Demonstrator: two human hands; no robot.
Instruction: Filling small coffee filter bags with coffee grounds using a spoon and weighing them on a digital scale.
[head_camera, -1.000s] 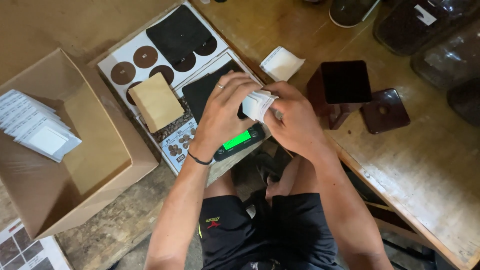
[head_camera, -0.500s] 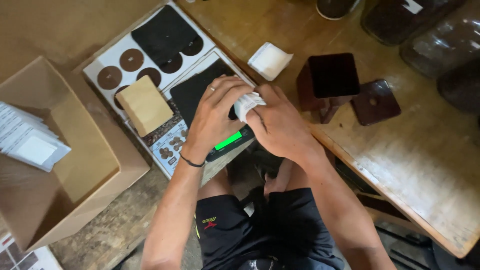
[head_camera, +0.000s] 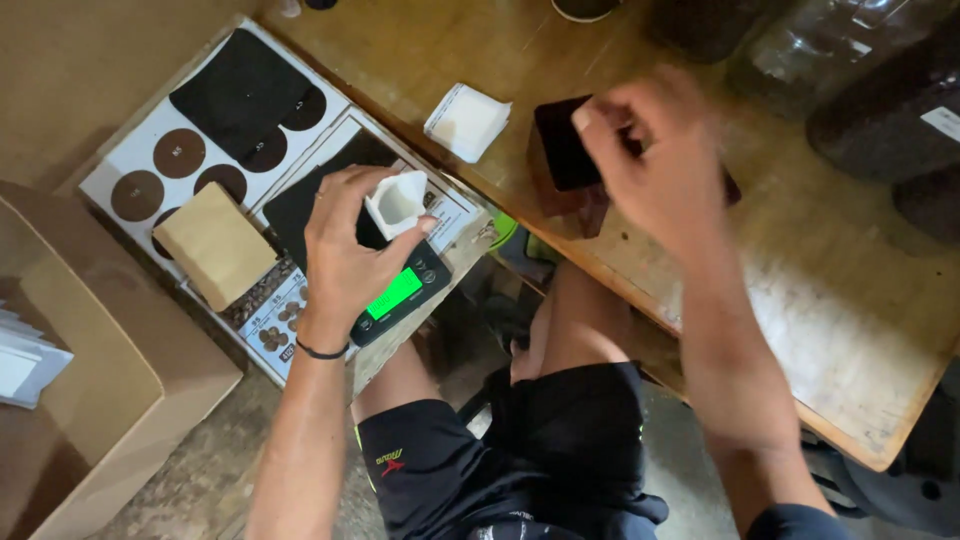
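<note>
Left hand (head_camera: 345, 255): a small white filter pouch (head_camera: 396, 203) is pinched between thumb and fingers, its mouth held open and turned upward.
Pouch position: it is held in the air just above a black digital scale (head_camera: 400, 292) with a lit green display, not resting on it.
Pouch contents: the inside looks white and bare; nothing is seen in it, so filling is judged not yet done.
Right hand (head_camera: 655, 165): it is blurred, raised over a dark square container (head_camera: 565, 150) on the wooden worktop (head_camera: 800, 300); the fingers are curled loosely together and nothing is seen gripped, though the blur leaves this uncertain.
Spare pouch: a second white pouch (head_camera: 467, 121) lies flat on the worktop, near the dark container, untouched.
Nearby: a tan paper bag (head_camera: 215, 245) lies on printed cards beside the scale; an open cardboard box (head_camera: 90, 370) stands to the left; large glass jars (head_camera: 850, 70) stand at the far edge.
Stage: opening is judged complete; filling, weighing and closing appear to be left.
</note>
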